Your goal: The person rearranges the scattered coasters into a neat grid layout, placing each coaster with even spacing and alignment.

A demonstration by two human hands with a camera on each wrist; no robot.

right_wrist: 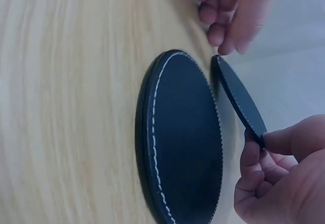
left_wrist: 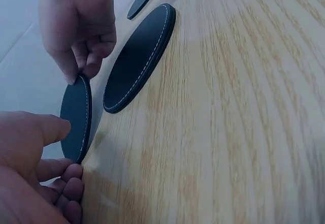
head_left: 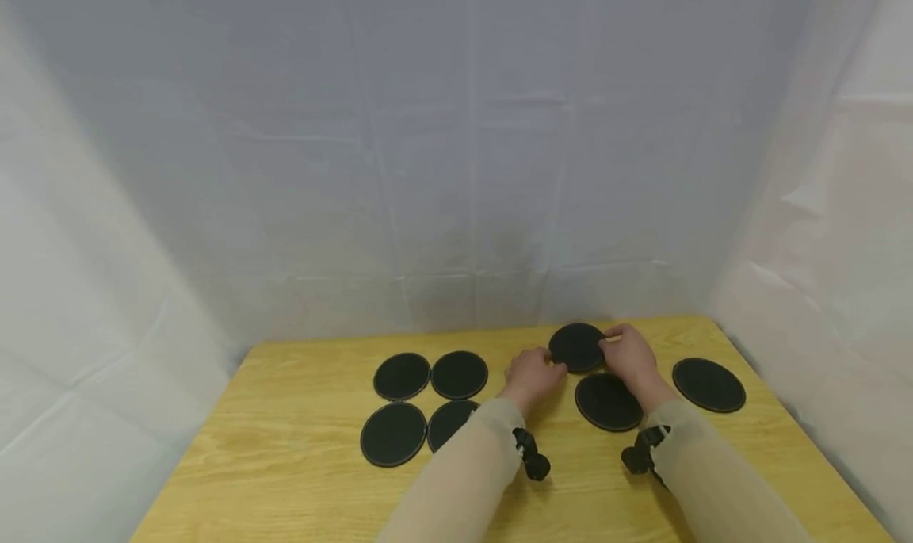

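Pinching opposite edges, both hands (head_left: pixel 581 365) hold one black coaster (head_left: pixel 576 346) between them above the table (head_left: pixel 285 464)

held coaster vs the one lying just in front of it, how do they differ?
1. The held coaster is gripped at its edges by the left hand and the right hand; the near coaster is untouched.
2. In the wrist views the held coaster is tilted up off the table; the near coaster lies flat on it.

Shared: both are round and black, with light stitching near the rim.
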